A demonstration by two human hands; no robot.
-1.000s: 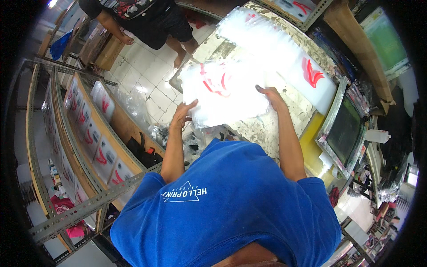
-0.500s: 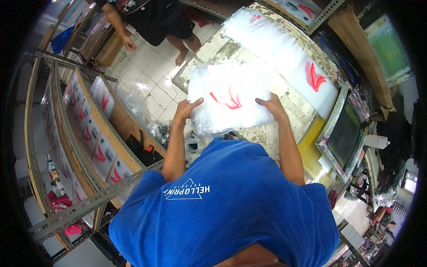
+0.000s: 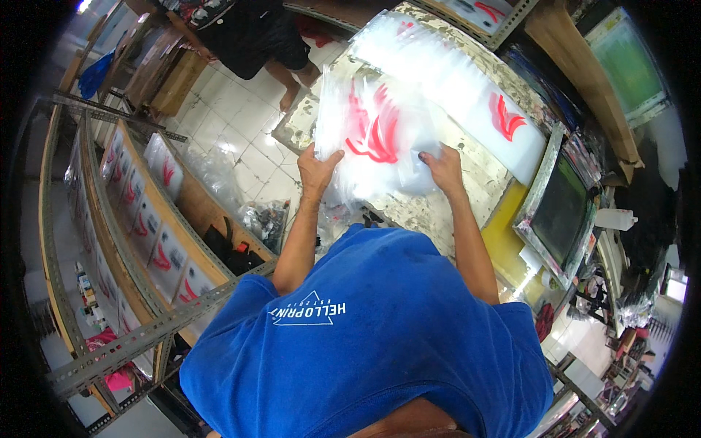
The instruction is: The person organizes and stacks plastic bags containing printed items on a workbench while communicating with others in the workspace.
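A stack of clear plastic bags [image 3: 380, 171] with a red printed mark is held between my two hands, above the near side of the worktable [image 3: 471, 186]. My left hand [image 3: 318, 171] grips its left edge, thumb on top. On the right edge my right hand [image 3: 444, 168] is closed the same way, its other fingers hidden beneath. The sheets look smeared by motion and fan out at the far side. Beyond them, a long overlapping row of printed plastic bags [image 3: 438, 66] lies across the table, its red mark plain at the right end.
To the left stands a metal rack with boards [image 3: 157, 212] bearing printed sheets. A dark framed screen [image 3: 558, 215] leans at the table's right, near a white plastic bottle [image 3: 615, 219]. Another person [image 3: 255, 36] stands on the tiled floor [image 3: 226, 117] at the far left.
The stack has gone from flat and neat to bent and blurred, its far edge fanning away from me. My hands have drawn slightly closer together. The other person's arm has moved back.
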